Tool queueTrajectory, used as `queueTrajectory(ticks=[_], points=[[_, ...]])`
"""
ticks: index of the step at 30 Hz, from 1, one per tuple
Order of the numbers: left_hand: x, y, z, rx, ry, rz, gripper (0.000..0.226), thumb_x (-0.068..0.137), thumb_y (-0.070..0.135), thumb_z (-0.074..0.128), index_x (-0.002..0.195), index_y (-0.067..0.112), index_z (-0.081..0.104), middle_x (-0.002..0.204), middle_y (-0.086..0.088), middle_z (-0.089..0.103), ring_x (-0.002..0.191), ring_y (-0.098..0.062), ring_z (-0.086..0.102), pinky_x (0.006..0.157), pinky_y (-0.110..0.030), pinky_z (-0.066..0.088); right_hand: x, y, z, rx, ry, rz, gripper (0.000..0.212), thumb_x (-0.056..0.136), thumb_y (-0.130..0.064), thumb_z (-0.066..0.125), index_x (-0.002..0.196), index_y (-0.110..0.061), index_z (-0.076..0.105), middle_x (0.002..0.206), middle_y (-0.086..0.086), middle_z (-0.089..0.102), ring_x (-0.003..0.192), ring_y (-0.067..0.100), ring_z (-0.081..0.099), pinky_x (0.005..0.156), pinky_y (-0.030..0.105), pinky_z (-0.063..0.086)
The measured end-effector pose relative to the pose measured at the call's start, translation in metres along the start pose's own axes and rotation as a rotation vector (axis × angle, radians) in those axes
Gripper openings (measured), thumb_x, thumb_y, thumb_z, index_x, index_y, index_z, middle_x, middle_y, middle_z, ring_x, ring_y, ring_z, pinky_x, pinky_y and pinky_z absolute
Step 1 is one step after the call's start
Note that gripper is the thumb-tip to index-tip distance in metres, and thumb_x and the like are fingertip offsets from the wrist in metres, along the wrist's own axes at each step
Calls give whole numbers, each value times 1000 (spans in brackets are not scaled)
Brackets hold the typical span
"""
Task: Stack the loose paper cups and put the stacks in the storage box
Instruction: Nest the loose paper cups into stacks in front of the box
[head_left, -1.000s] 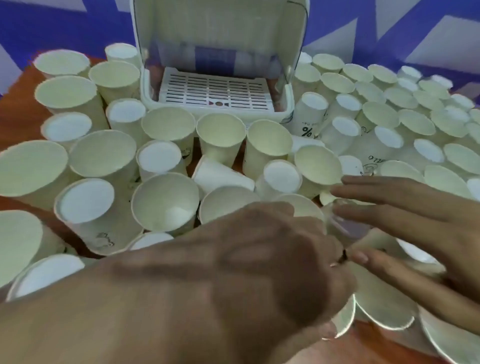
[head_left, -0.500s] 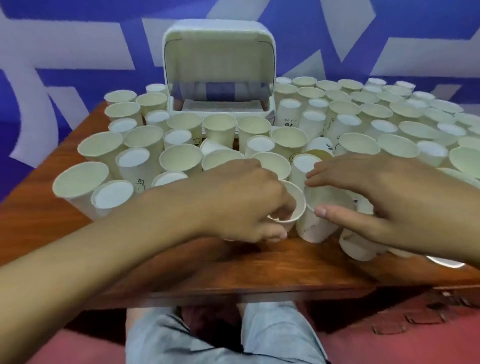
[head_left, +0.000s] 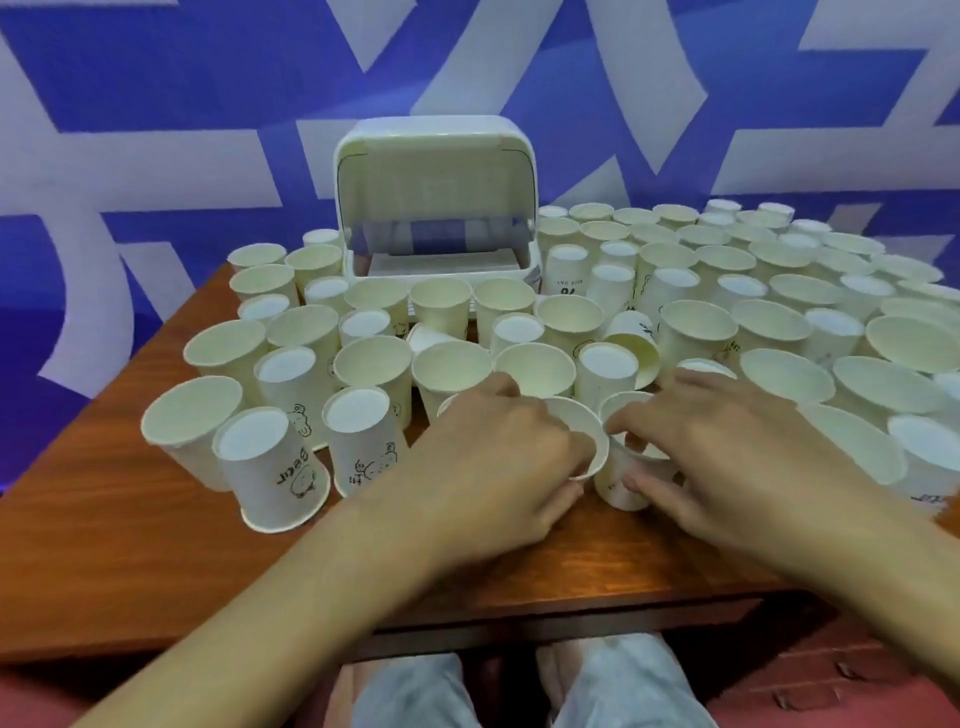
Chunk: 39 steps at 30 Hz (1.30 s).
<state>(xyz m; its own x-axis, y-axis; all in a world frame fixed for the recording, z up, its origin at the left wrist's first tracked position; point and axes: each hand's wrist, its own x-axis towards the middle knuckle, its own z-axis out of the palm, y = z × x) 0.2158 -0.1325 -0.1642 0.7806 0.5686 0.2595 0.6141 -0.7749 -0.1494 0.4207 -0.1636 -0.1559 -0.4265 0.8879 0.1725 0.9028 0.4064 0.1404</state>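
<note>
Stacking is at its first pair, at the tabletop's (head_left: 156, 545) front edge. The left hand (head_left: 493, 457) grips one cup (head_left: 584, 423), the right hand (head_left: 727, 447) a second cup (head_left: 618, 483). Next, probably: nest them.

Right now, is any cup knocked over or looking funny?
Yes. One tipped cup lies on its side in the middle, in front of the storage box, and a leaning cup tilts further right. The others stand, some mouth up, some upside down.
</note>
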Motion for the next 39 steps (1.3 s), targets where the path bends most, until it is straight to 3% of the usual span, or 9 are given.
queueTrajectory(ticks=[4,6,12,16,20,28,32,36,39], points=[[-2,-1,4,-15,5,-49,19,91,42,48,87,28,61,80,5,66,81,-18,59,89,-38,42,-4,2,11,51,58,6,40,68,-31,83,103,-35,65,81,-18,66,81,9,65,101,31,44],[-1,-1,6,-14,-2,-63,21,90,45,47,87,28,60,81,7,66,82,-18,58,91,-38,40,-6,1,11,91,82,8,38,68,-31,84,101,-36,64,78,-19,65,80,8,62,98,20,35],[3,1,6,-26,-49,-147,32,89,55,40,80,29,57,76,10,63,77,-13,56,93,-36,40,-13,15,11,152,121,-60,20,83,-38,70,100,-33,63,87,-16,65,86,10,56,85,17,26],[7,6,2,-26,-51,-188,37,87,60,40,84,30,61,79,10,66,78,-12,58,89,-35,41,-24,34,0,162,155,-67,31,88,-52,53,110,-34,66,97,-13,68,93,14,63,73,30,49],[9,7,-3,-25,-45,-195,31,83,54,44,79,28,60,75,7,66,70,-17,59,73,-33,45,-33,51,-2,113,172,-52,34,88,-55,60,113,-33,68,102,-12,69,94,15,65,69,32,51],[7,10,0,40,-30,-178,30,85,47,46,68,24,52,66,6,59,64,-17,54,73,-31,44,-52,53,-1,23,130,-12,32,66,-48,78,94,-34,71,78,-15,61,68,15,59,53,25,36],[5,7,1,8,-21,-168,30,85,48,46,68,26,57,64,11,58,63,-11,53,82,-34,46,-62,61,-14,113,98,24,35,76,-66,59,100,-42,67,84,-20,58,78,5,54,57,26,45],[0,3,-15,-58,21,-191,28,85,52,46,70,33,60,62,16,56,65,-7,54,83,-27,44,-84,91,-27,181,132,175,48,75,-80,57,110,-48,62,96,-24,54,88,4,56,64,36,52],[-3,2,-43,-46,140,-203,23,83,52,50,70,36,60,60,21,53,65,-10,54,70,-20,42,-88,95,-25,144,69,98,44,80,-75,59,112,-44,63,103,-28,58,97,4,54,69,36,52]])
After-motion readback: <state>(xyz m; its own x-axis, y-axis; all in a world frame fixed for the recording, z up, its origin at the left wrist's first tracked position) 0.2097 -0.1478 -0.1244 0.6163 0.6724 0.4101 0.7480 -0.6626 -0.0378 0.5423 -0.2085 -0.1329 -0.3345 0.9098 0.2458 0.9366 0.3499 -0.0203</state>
